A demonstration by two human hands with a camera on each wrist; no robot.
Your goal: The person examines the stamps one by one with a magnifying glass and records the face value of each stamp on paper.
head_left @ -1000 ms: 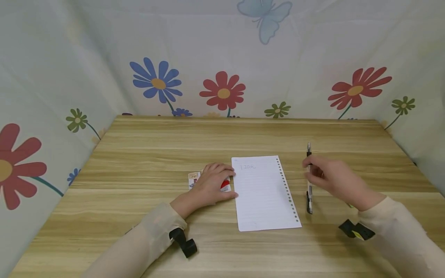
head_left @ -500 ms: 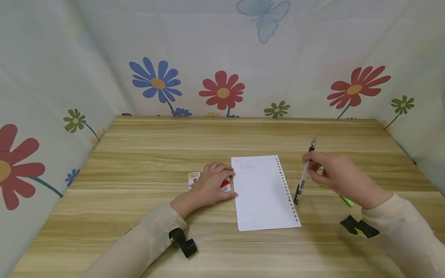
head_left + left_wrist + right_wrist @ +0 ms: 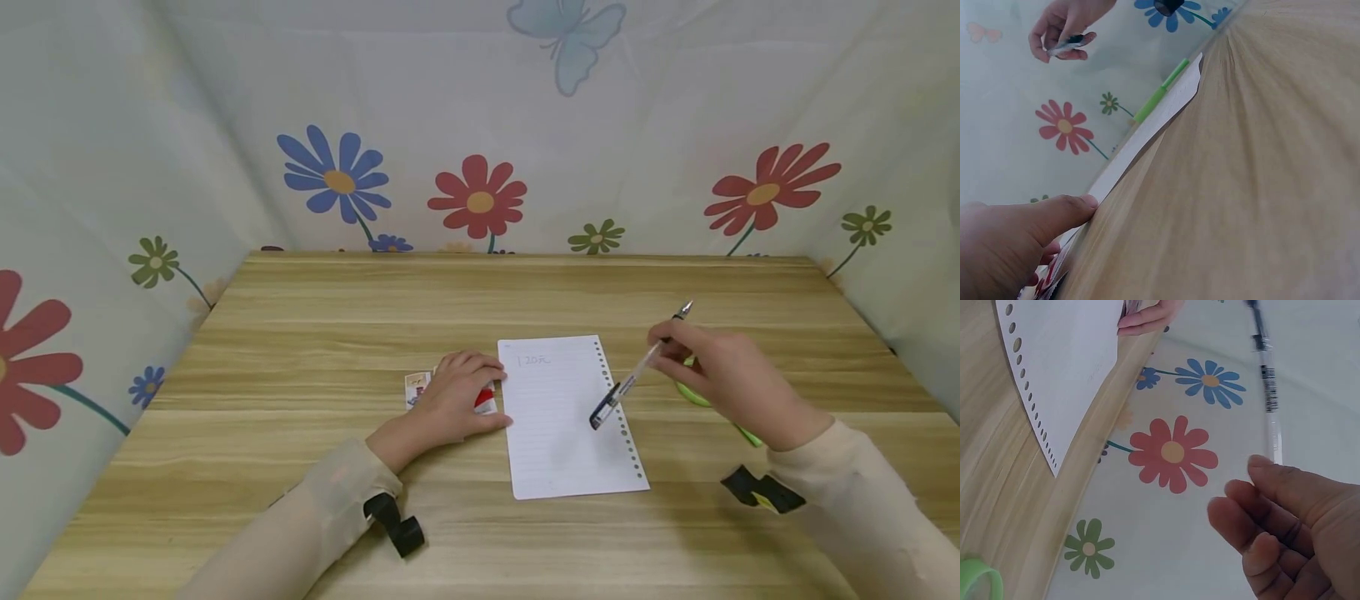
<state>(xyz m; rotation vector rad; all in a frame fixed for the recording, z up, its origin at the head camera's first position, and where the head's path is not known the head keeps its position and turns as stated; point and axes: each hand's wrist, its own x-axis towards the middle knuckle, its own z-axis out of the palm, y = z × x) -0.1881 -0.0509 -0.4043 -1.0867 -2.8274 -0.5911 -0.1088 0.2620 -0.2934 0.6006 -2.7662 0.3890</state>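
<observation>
A white lined sheet (image 3: pixel 562 433) with holes down its right edge and faint handwriting near its top lies on the table. The left hand (image 3: pixel 450 400) rests over small printed cards (image 3: pixel 417 385), its fingertips and thumb at the sheet's left edge. In the left wrist view that thumb (image 3: pixel 1063 215) touches the paper (image 3: pixel 1147 131). Between thumb and fingers, the right hand (image 3: pixel 727 379) pinches a clear pen (image 3: pixel 633 379), tilted above the sheet's right side, metal tip pointing up and away. The right wrist view shows the pen (image 3: pixel 1269 387) rising from the right hand (image 3: pixel 1297 531).
A green object (image 3: pixel 693 395) lies on the table partly under the right hand; its ring-shaped part (image 3: pixel 982 578) shows in the right wrist view. Black straps hang from both sleeves. A flowered curtain (image 3: pixel 405 100) stands behind and beside the wooden table (image 3: pixel 375 292).
The pen has turned in the right hand from nearly upright in view to slanted, its lower end swinging left over the sheet. The left hand has stayed in place.
</observation>
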